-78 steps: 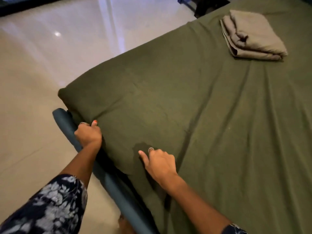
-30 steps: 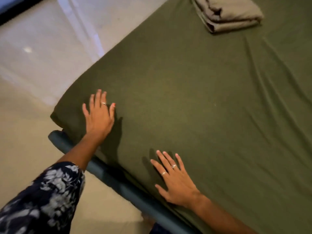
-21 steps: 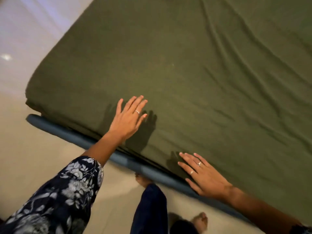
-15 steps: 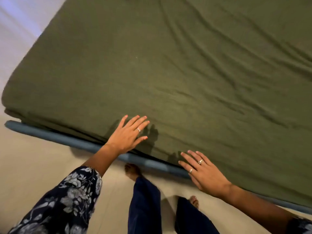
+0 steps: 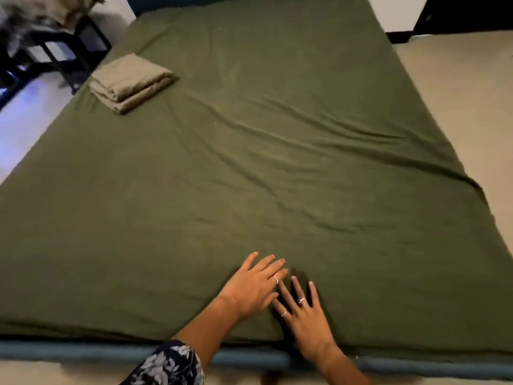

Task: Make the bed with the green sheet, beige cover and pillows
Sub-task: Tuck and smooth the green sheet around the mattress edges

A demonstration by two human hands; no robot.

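The green sheet [image 5: 249, 168] covers the whole mattress, with long wrinkles running across its middle and right side. A folded beige cover [image 5: 130, 81] lies on the sheet near the far left edge. My left hand [image 5: 255, 287] rests flat on the sheet near the foot edge, fingers straight and spread. My right hand [image 5: 302, 315] lies flat just beside it, fingers straight, its fingertips close to the left hand's. Neither hand holds anything. No pillows are in view.
A blue bed frame rail [image 5: 83, 354] runs along the near edge under the mattress. A dark side table [image 5: 63, 48] with blurred items stands at the far left. Pale floor [image 5: 472, 107] lies to the right of the bed.
My view has swung from the bed's left corner to face the foot edge squarely. Both hands slid rightwards along the sheet, came close together, and the folded cover is in view again.
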